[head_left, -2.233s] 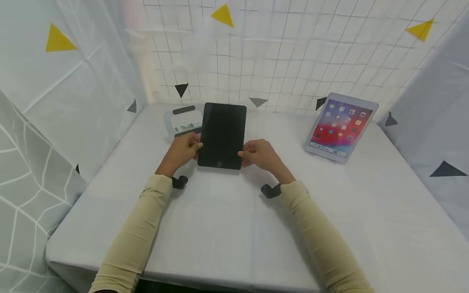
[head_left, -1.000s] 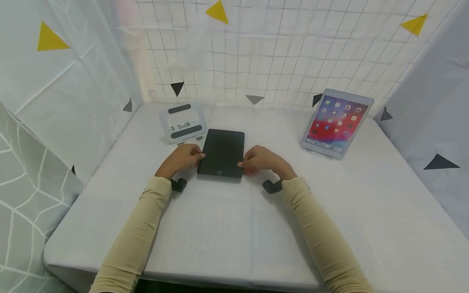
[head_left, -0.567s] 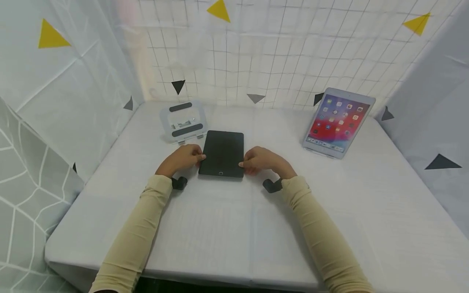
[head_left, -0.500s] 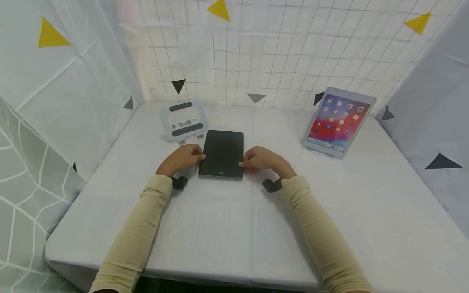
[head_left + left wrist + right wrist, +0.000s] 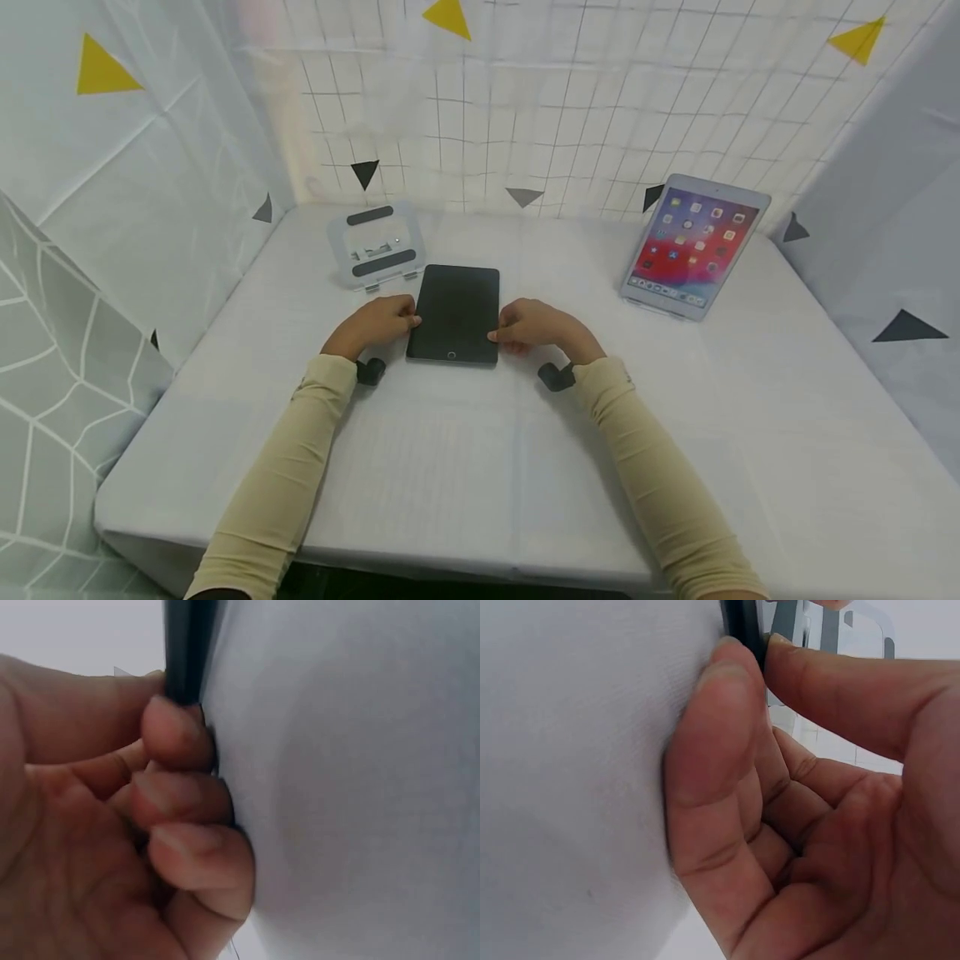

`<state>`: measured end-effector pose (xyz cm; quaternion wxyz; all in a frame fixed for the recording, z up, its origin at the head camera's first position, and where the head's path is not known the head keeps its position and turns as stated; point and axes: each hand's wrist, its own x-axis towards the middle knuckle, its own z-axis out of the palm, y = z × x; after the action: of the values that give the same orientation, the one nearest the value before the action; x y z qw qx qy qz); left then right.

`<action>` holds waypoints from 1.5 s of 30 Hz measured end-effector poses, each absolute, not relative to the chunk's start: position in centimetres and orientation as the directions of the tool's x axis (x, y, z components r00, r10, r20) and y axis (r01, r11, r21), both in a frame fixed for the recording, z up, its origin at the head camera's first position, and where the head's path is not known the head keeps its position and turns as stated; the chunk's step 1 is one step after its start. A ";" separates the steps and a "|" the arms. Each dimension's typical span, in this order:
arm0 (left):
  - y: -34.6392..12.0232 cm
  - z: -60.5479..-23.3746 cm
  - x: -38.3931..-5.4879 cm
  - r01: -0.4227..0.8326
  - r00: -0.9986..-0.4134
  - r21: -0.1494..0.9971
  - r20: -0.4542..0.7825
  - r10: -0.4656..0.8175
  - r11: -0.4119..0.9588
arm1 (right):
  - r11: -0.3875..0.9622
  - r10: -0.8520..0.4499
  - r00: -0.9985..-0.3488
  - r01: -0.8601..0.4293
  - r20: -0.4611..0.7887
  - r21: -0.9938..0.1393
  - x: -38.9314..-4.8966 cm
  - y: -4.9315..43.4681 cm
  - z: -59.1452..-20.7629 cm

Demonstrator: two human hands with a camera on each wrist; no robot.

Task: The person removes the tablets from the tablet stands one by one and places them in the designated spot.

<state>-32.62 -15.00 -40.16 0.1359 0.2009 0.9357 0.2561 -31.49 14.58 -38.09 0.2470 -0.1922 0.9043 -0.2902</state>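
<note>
A black tablet (image 5: 456,312) lies screen up, low over the white-covered table, its round home button toward me. My left hand (image 5: 377,322) pinches its left edge, thumb on top and fingers curled at the side. On the opposite edge, my right hand (image 5: 536,325) pinches the tablet the same way. In the left wrist view the curled fingers (image 5: 184,791) rest against the cloth beside the tablet's dark edge (image 5: 187,652). The right wrist view shows the thumb above that edge (image 5: 742,626) and the fingers against the cloth.
Behind my left hand stands a pale folding tablet stand (image 5: 378,246) with dark grip strips. At the back right, a white tablet with a lit app screen (image 5: 690,246) leans upright. The white tablecloth (image 5: 435,467) ends at the front edge; a gridded curtain (image 5: 570,108) hangs behind.
The black tablet was tilted up between both hands and has come down flat onto the table area, uncovering the stand behind. Over the last half second, hands and tablet barely move.
</note>
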 end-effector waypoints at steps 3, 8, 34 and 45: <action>-14.9 -40.0 -32.5 0.306 -0.881 0.527 -0.160 0.446 0.793 | 0.764 -0.491 -0.805 -0.214 -0.333 -0.609 -31.6 14.6 -38.2; -14.9 -39.7 -32.3 0.306 -0.879 0.515 -0.171 0.446 0.801 | 0.775 -0.486 -0.809 -0.225 -0.330 -0.591 -31.5 14.4 -38.1; -14.8 -40.2 -32.4 0.259 -0.905 0.551 -0.149 0.399 0.793 | 0.757 -0.459 -0.812 -0.146 -0.361 -0.637 -31.7 14.9 -37.8; -8.8 -38.1 -29.8 0.428 -0.877 0.595 0.092 0.471 0.680 | 0.714 -0.416 -0.892 -0.199 -0.178 -0.671 -31.0 16.5 -34.9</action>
<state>-29.83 -8.78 -38.11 0.0342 0.2456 0.9158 0.3159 -30.99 16.51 -34.85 0.1604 -0.1687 0.9117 -0.3384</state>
